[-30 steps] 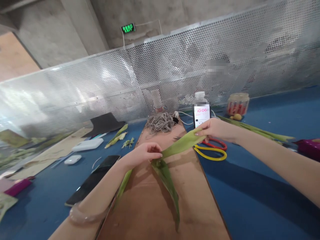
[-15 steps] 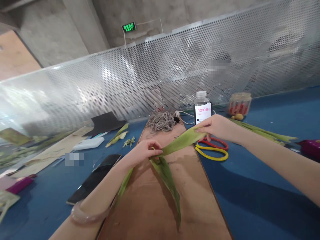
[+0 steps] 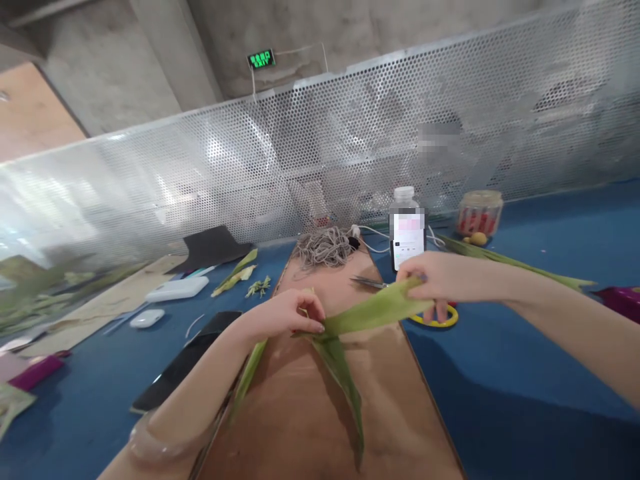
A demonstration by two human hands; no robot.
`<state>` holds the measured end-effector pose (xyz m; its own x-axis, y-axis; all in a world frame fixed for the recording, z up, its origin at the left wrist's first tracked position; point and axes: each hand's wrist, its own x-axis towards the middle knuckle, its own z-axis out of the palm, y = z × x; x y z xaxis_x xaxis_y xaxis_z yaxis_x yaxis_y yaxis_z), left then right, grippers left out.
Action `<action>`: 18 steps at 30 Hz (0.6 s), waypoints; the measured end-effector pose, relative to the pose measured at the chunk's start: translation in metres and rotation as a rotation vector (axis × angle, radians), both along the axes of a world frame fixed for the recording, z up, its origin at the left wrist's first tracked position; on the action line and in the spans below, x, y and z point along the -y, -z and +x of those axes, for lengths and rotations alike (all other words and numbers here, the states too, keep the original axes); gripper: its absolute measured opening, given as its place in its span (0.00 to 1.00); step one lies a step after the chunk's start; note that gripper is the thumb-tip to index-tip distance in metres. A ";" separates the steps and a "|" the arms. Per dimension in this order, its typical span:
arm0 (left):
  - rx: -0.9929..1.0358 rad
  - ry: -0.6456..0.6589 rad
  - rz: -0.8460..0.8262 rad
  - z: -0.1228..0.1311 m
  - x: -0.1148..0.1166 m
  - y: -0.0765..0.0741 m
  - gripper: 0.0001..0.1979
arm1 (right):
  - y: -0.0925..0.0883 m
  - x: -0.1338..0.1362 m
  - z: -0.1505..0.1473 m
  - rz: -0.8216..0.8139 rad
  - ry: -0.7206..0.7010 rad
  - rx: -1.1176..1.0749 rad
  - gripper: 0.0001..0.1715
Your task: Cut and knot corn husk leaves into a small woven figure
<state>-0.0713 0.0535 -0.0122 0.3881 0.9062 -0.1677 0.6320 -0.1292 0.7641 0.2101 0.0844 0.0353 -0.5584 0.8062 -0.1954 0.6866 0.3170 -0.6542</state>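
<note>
Several long green leaves meet at my left hand (image 3: pixel 306 312), whose thumb and fingers pinch them together over a brown board (image 3: pixel 385 413). One broad leaf (image 3: pixel 373 312) stretches from there to my right hand (image 3: pixel 425 283), which grips its far end. Another leaf (image 3: pixel 345 380) hangs down toward the board, and a narrower one (image 3: pixel 250 370) trails below my left wrist. Scissors (image 3: pixel 370 283) lie beneath my right hand; a yellow handle (image 3: pixel 445 317) shows under the fingers, and the rest is mostly covered.
Grey cord (image 3: pixel 327 247) is heaped at the board's far end. Behind my right hand a lit phone (image 3: pixel 409 243) leans on a bottle (image 3: pixel 404 195). A jar (image 3: pixel 480 212) stands right of it. On the blue table's left are a dark phone (image 3: pixel 185 367) and a white case (image 3: pixel 147 318).
My right hand has moved slightly right and down with the leaf's end, and the leaf is stretched out flatter. The scissor blades now show. My left hand keeps its pinch, slightly lower.
</note>
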 end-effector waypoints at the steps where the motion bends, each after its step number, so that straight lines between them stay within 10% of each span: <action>1: -0.010 0.019 -0.007 0.000 0.001 -0.001 0.11 | 0.000 0.003 0.000 0.032 -0.025 0.057 0.04; 11: -0.095 0.059 0.011 0.006 0.006 -0.006 0.10 | 0.048 0.019 -0.039 0.852 -0.235 0.261 0.16; 18: -0.138 0.088 0.074 0.008 0.007 -0.008 0.10 | 0.065 0.027 -0.063 0.796 -0.173 0.093 0.06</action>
<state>-0.0630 0.0468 -0.0046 0.4443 0.8817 -0.1589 0.7142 -0.2415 0.6569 0.1474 0.0577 -0.0302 -0.6972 0.6270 0.3477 0.6259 0.7688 -0.1314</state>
